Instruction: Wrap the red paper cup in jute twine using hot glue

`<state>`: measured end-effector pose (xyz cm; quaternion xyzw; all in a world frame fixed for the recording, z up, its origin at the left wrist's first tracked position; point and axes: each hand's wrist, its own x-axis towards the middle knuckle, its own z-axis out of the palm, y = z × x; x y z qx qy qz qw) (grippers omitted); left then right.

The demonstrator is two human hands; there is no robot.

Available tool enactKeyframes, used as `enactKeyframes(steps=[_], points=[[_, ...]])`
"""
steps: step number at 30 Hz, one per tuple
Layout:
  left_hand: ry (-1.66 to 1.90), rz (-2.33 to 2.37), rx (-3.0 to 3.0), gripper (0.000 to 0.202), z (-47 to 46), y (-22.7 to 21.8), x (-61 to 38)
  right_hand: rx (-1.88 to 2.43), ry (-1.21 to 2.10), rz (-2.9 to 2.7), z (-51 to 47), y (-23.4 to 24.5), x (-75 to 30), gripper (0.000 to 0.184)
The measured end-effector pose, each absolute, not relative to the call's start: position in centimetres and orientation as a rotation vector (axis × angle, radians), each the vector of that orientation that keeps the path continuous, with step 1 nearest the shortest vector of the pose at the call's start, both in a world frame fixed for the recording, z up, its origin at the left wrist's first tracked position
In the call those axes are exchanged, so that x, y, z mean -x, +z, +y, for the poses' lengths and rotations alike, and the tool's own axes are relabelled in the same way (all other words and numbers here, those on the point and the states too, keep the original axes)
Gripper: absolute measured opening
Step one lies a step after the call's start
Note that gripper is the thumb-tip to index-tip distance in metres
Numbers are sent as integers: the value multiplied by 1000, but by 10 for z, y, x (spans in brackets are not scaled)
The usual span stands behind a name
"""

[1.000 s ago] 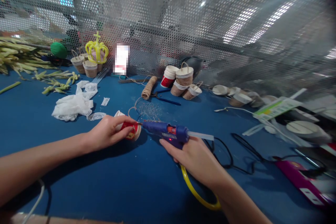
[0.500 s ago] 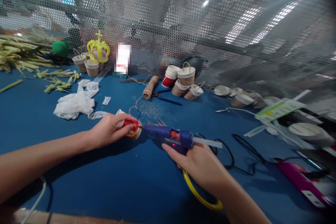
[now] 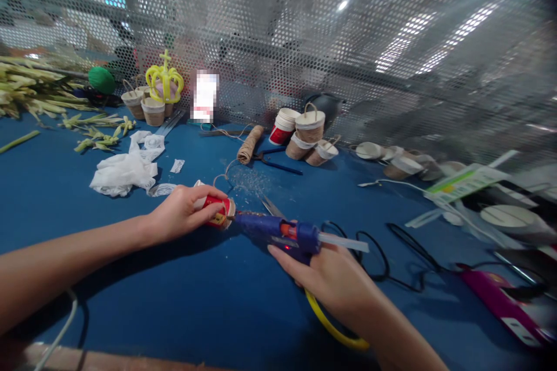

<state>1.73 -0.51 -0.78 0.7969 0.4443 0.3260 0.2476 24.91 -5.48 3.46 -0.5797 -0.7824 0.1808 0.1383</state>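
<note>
My left hand [image 3: 180, 213] is closed around a small red and white paper cup [image 3: 216, 212] lying on its side on the blue table [image 3: 209, 307]. A loop of twine rises from the cup's base end. My right hand [image 3: 331, 278] grips a blue hot glue gun [image 3: 278, 228] with a clear glue stick sticking out the back. The gun's nozzle touches the cup's base end. A yellow cable [image 3: 333, 324] runs from under my right hand.
A twine spool [image 3: 249, 145], scissors [image 3: 272, 157] and a cluster of twine-wrapped cups [image 3: 304, 133] stand behind. White crumpled cloth [image 3: 124, 168] and green leaves [image 3: 39, 93] lie left. Black cables [image 3: 391, 255], a magenta tool [image 3: 500, 301] and packaging sit right. A perforated metal screen [image 3: 304, 40] closes the back.
The glue gun and my right hand shifted slightly lower and right while the nozzle stayed at the cup. My left hand keeps its hold on the cup.
</note>
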Motion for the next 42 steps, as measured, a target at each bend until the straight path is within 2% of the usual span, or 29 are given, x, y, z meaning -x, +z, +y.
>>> enactKeyframes(steps=[7,16,22,32,42], points=[[900,1130,-2240,25,-6,-9,-17,1786,487,-2205,-50,40,-247,26],[957,1035,-2365,24,-8,-12,-15,1721,503,-2187,-42,49,-240,19],[945,1003,-2391,24,-9,-12,-15,1748,551,-2190,-39,48,-240,25],[880,1124,-2253,25,-8,-8,-16,1671,460,-2223,-48,46,-244,22],[879,1206,-2144,26,-5,-7,-18,1734,529,-2248,-53,40,-247,34]])
